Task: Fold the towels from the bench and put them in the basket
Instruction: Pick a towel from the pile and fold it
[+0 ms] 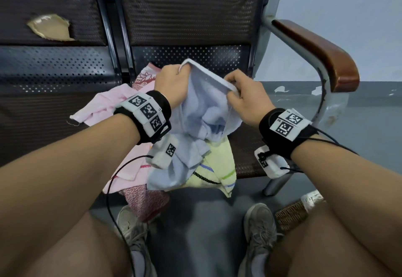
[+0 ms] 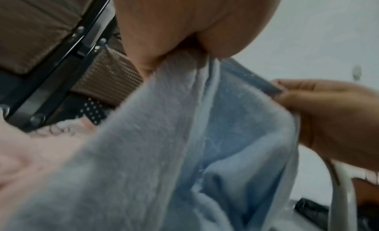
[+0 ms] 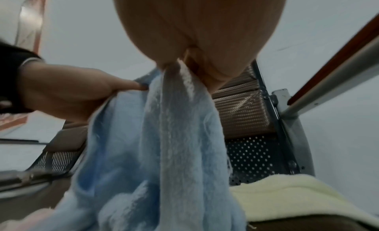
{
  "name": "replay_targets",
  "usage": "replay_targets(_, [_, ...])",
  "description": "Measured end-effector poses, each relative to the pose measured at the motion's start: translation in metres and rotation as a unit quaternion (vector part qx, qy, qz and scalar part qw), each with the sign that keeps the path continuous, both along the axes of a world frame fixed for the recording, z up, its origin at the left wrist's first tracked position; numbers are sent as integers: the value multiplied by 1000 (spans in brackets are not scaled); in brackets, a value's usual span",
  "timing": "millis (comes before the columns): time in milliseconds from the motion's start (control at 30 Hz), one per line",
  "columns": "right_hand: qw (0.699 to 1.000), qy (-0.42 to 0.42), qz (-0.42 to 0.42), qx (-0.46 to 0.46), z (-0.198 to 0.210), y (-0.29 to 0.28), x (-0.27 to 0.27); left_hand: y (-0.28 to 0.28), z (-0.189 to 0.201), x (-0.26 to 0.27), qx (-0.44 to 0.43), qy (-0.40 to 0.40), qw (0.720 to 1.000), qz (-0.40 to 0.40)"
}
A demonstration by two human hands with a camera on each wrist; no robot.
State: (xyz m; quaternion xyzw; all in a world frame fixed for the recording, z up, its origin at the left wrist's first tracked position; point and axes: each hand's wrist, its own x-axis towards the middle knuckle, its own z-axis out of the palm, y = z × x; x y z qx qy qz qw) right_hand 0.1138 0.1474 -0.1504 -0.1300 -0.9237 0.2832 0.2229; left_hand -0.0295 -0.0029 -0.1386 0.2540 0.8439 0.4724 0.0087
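Observation:
A light blue towel (image 1: 195,111) hangs between both hands above the bench seat (image 1: 245,146). My left hand (image 1: 171,81) grips its top hem at one end, and my right hand (image 1: 241,94) pinches the same hem at the other end. The hem runs taut between them while the rest droops onto the pile. The left wrist view shows the blue towel (image 2: 235,121) bunched under my left hand (image 2: 184,53), with my right hand (image 2: 328,108) pinching the edge. In the right wrist view the blue towel (image 3: 164,145) falls from my right hand (image 3: 194,64), with my left hand (image 3: 82,95) beside it.
A pale yellow striped towel (image 1: 219,163), a pink towel (image 1: 108,107) and a red patterned cloth (image 1: 145,198) lie heaped on the seat. A wicker basket (image 1: 291,213) stands on the floor by my right knee. A wooden armrest (image 1: 322,52) rises on the right.

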Motion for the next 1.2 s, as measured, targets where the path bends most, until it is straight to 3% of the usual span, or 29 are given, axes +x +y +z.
replay_targets(100, [988,-113,-59,85,-6,10,4,3,3,-2,96,-78,991,53])
replay_targets(233, [977,-122,-140,104,-9,21,5,3,4,-14,153,-131,978,52])
replay_targets(367, [990,9,-140,-14,-2,18,7,-4,2,-20,199,-154,967,35])
replay_targets(433, [986,109,-96,-77,6,12,10,-5,-6,-19,155,-133,979,7])
replay_targets(500, [987,136,-45,-72,13,7,13,-4,-10,-16,108,-141,984,21])
replay_targets(567, [997,78,20,-15,15,2,14,-3,-8,-17,115,-153,980,55])
replay_targets(633, [995,-38,88,36,10,-3,14,-2,-1,-17,157,-181,969,60])
replay_targets(700, [975,-179,116,60,1,-9,13,0,6,-15,196,-218,955,54])
replay_targets(767, [958,-256,107,73,-8,-13,10,0,13,-11,233,-264,936,27])
replay_targets(867, [961,-252,77,80,-14,-20,2,0,22,1,268,-327,905,-39])
replay_targets(1067, [972,-218,75,-48,-33,-50,-19,-1,34,20,301,-360,874,-123])
replay_targets(1200, [971,-224,77,-19,-37,-52,-25,-6,32,9,315,-328,888,-74])
